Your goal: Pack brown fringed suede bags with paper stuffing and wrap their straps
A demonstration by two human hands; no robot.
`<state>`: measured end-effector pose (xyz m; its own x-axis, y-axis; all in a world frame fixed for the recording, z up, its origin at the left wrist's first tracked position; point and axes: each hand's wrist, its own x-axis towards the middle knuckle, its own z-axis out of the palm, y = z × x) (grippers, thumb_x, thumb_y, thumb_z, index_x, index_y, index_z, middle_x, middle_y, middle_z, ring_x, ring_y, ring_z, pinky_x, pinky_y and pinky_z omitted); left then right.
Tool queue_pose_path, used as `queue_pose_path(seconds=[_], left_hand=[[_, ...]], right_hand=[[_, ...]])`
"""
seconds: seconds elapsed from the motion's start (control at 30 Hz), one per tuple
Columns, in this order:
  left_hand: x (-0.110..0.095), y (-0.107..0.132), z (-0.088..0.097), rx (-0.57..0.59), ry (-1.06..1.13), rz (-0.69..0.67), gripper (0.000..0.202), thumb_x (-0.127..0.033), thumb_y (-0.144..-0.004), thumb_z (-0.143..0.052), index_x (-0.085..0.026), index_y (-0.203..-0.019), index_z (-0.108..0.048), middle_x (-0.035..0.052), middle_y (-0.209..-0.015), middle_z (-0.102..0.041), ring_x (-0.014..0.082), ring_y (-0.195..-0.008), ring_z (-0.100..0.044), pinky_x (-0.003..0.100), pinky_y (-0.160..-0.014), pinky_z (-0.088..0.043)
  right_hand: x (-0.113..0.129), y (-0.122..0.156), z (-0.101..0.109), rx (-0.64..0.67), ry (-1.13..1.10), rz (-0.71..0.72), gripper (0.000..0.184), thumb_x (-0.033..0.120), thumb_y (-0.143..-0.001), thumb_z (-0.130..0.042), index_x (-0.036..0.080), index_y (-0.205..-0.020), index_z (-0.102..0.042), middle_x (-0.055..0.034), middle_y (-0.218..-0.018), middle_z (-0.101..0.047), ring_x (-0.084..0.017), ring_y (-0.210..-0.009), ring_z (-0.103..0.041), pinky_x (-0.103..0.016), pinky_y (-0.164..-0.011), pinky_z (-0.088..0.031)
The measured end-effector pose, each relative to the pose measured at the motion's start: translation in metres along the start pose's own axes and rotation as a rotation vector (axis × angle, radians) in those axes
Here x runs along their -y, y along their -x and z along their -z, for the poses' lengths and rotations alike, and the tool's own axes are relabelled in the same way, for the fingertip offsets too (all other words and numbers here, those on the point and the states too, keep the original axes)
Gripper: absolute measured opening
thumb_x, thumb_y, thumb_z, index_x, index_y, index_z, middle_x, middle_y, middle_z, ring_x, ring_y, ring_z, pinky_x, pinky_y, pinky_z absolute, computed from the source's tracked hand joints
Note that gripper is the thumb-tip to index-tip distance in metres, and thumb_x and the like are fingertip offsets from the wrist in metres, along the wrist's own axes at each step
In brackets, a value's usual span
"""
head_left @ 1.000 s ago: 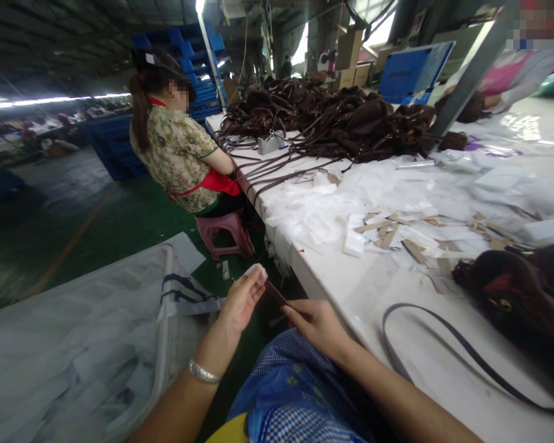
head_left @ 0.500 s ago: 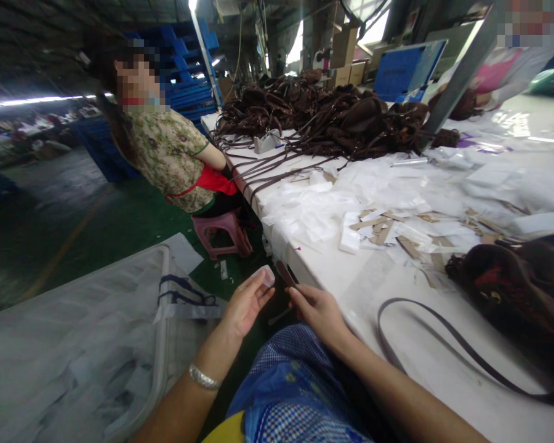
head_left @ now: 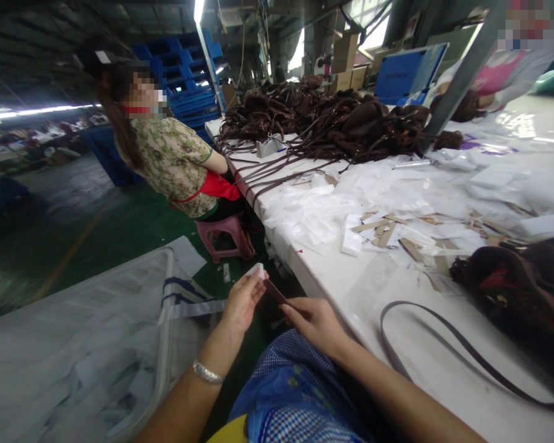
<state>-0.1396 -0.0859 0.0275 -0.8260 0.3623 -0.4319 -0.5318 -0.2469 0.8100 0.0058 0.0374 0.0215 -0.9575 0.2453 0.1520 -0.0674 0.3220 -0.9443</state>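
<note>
Between the fingertips of my left hand (head_left: 240,307) is a small folded white piece (head_left: 257,269), perhaps paper or plastic. My right hand (head_left: 318,323) pinches a flat dark brown strap (head_left: 274,291) between thumb and fingers. The strap's free end reaches up to my left fingertips, at the white piece; whether the left fingers grip it too, I cannot tell. On the table at right lies a dark brown bag (head_left: 512,301), with a long loop of brown strap (head_left: 436,314) running out from it.
A large bin (head_left: 170,320) of plastic scraps stands at left. Plastic film (head_left: 314,215) and cardboard strips (head_left: 383,231) litter the white table (head_left: 332,271). Beyond is a heap of brown bags (head_left: 351,123). A co-worker (head_left: 166,154) sits on a pink stool (head_left: 226,237); a metal post (head_left: 461,86) rises at right.
My hands have come closer together. The strap end has moved left from beside the white piece to meet my left fingertips. The view has shifted slightly.
</note>
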Motion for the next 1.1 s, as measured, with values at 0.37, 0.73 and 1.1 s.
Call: queue_pose_path(seconds=[0.37, 0.73, 1.1], left_hand=[[-0.0025, 0.0079, -0.0057, 0.04, -0.028, 0.007, 0.023, -0.022, -0.076, -0.08, -0.015, -0.096, -0.073, 0.0077, -0.097, -0.077, 0.0154, -0.089, -0.072, 0.024, -0.082, -0.055], [0.0004, 0.0047, -0.0019, 0.029, -0.021, 0.024, 0.024, -0.024, -0.074, -0.082, -0.016, -0.095, -0.074, 0.0078, -0.099, -0.077, 0.0161, -0.09, -0.072, 0.027, -0.088, -0.055], [-0.0007, 0.0074, -0.0047, 0.027, 0.009, 0.021, 0.015, -0.021, -0.08, -0.076, -0.016, -0.095, -0.073, 0.0066, -0.093, -0.077, 0.0147, -0.087, -0.072, 0.023, -0.08, -0.056]], right_hand=[[-0.0061, -0.0023, -0.0009, -0.003, 0.053, -0.094, 0.037, 0.042, -0.096, -0.051, 0.017, -0.08, -0.074, -0.0029, -0.069, -0.07, -0.017, -0.062, -0.061, -0.026, -0.057, -0.041], [-0.009, -0.0027, -0.0007, -0.073, 0.094, -0.064, 0.037, 0.042, -0.096, -0.05, 0.019, -0.078, -0.072, -0.0032, -0.069, -0.07, -0.018, -0.061, -0.061, -0.027, -0.058, -0.041], [-0.008, -0.0013, -0.0021, 0.007, 0.08, -0.097, 0.036, 0.041, -0.096, -0.05, 0.018, -0.08, -0.074, -0.0032, -0.069, -0.07, -0.017, -0.062, -0.061, -0.027, -0.057, -0.04]])
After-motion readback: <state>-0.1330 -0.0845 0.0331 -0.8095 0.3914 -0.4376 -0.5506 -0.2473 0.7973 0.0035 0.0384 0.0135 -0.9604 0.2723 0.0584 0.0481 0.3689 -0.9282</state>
